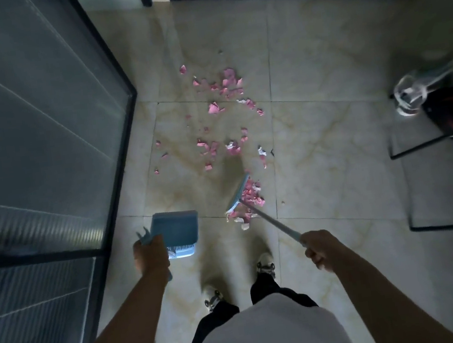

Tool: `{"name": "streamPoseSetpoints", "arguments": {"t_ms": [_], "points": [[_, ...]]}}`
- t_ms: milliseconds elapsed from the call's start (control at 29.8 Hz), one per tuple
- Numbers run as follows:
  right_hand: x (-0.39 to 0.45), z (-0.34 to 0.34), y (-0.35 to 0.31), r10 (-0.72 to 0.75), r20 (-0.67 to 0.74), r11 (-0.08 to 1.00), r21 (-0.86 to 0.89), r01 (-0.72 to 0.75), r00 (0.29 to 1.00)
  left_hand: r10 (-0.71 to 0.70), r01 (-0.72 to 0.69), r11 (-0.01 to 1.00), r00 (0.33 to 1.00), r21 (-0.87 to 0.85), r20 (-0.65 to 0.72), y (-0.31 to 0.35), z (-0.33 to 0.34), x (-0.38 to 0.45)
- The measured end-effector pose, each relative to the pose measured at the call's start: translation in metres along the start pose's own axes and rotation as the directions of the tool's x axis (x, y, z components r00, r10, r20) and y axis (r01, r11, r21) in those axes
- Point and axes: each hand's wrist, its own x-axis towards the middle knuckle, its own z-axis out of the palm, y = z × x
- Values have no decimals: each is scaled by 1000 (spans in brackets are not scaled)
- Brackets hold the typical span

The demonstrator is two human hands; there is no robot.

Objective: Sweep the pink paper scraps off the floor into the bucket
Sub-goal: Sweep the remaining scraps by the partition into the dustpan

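Floor: pale marbled tiles with thin dark grout lines are spreading across the whole view, glossy and dimly lit.
Room: a frosted glass partition in a black frame is running along the left side; more glazed panels are closing off the far end.
Pink paper scraps: they are lying scattered over the middle tiles, with a denser heap gathering against the broom head, just ahead of the person's shoes.
Left hand: it is gripping the handle of a blue dustpan, fingers curled round it, the pan hanging near the floor left of the heap.
Right hand: it is clasping the thin broom pole, fingers wrapped fully round.
Right edge: a black-framed chair is sitting there, partly cut off, with a blurred clear item on it that is too smeared to identify.
Bucket: I cannot tell where it is standing.
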Motion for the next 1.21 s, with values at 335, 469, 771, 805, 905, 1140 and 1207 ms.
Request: {"name": "streamPoseSetpoints", "arguments": {"t_ms": [335,469,771,805,905,1140,1207], "points": [[34,-73,-44,-114,-59,978,166,123,992,37,-38,999,998,12,42,21,34,-10],[77,-80,-76,-179,-145,981,53,188,973,17,-16,1000,999,-7,39,19,32,-16],[146,-92,-82,-262,-224,892,-427,147,939,81,-140,931,980,338,183,-12,3,-9],[144,-92,-77,-266,-218,869,-475,136,939,101,-180,895,973,407,209,-16,1,-7],[127,-95,-56,-293,-207,756,-648,94,933,151,-299,766,944,569,293,-20,-1,-8],[97,-104,23,-304,-103,512,-856,72,947,152,-390,728,894,564,422,-29,3,3],[85,-101,45,-305,-96,486,-871,69,947,158,-416,721,878,555,452,-33,2,6]]}}
